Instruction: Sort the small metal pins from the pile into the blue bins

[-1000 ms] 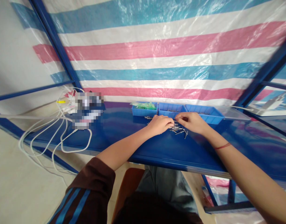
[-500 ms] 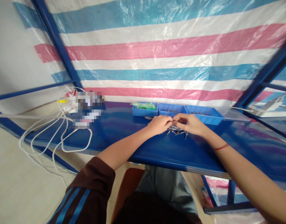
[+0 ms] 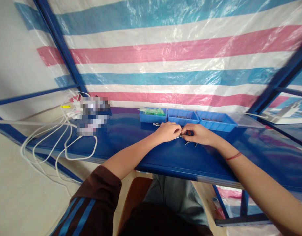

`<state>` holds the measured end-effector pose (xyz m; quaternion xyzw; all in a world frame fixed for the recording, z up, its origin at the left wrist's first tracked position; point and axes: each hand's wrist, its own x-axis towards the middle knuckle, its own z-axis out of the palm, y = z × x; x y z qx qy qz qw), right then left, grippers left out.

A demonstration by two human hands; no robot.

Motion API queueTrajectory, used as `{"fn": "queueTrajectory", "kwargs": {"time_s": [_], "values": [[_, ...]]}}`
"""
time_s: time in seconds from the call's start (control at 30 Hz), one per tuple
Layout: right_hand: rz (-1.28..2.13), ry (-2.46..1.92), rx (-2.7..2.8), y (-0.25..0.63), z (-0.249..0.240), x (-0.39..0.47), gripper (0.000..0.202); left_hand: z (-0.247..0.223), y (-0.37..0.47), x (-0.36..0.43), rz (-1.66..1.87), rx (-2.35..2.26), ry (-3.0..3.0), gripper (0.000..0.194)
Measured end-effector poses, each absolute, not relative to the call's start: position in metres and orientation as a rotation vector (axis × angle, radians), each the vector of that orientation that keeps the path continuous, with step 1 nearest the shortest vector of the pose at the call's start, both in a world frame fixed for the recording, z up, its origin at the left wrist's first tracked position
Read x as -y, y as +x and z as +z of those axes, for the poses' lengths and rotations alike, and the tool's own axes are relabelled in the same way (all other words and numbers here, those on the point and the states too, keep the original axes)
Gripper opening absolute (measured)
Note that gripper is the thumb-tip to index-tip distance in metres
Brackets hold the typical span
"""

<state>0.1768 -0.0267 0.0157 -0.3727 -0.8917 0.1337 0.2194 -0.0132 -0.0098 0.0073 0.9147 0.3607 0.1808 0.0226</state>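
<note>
Small metal rods (image 3: 187, 142) lie in a pile on the blue tabletop, partly hidden under my hands. My left hand (image 3: 168, 131) is closed at the pile's left side, its fingertips pinched on something too small to make out. Touching or nearly touching it, my right hand (image 3: 195, 133) has thumb and forefinger pressed together around a thin piece I cannot identify. Behind the hands stand three blue bins: the left bin (image 3: 151, 118) holds green plastic bags, while the middle bin (image 3: 178, 120) and the right bin (image 3: 216, 126) have thin metal pieces inside.
White cables (image 3: 67, 154) loop over the left end of the blue table (image 3: 131, 157), beside a blurred-out item (image 3: 93, 116). Blue metal posts rise at both sides. A striped plastic sheet (image 3: 165, 52) hangs behind. A clear plastic sheet lies right of the bins.
My right hand has shifted slightly down and to the right, its fingers curling more and covering more of the rods. My left hand has barely moved.
</note>
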Motion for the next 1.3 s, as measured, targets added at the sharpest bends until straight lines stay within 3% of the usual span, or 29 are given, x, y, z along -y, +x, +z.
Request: {"fn": "queueTrajectory", "kwargs": {"time_s": [0.2, 0.9, 1.3], "values": [[0.340, -1.063, 2.440, 0.1760, 0.0115, 0.0268, 0.007, 0.0082, -0.0128, 0.0099, 0.523, -1.132, 2.842, 0.027], [0.251, -1.073, 2.410, 0.1769, 0.0131, 0.0245, 0.018, 0.0123, -0.0152, 0.0089, 0.476, -1.088, 2.841, 0.031], [0.783, -1.023, 1.788, 0.1699, 0.0188, 0.0281, 0.034, 0.0145, -0.0109, 0.0051, 0.725, -0.927, 2.538, 0.029]]}}
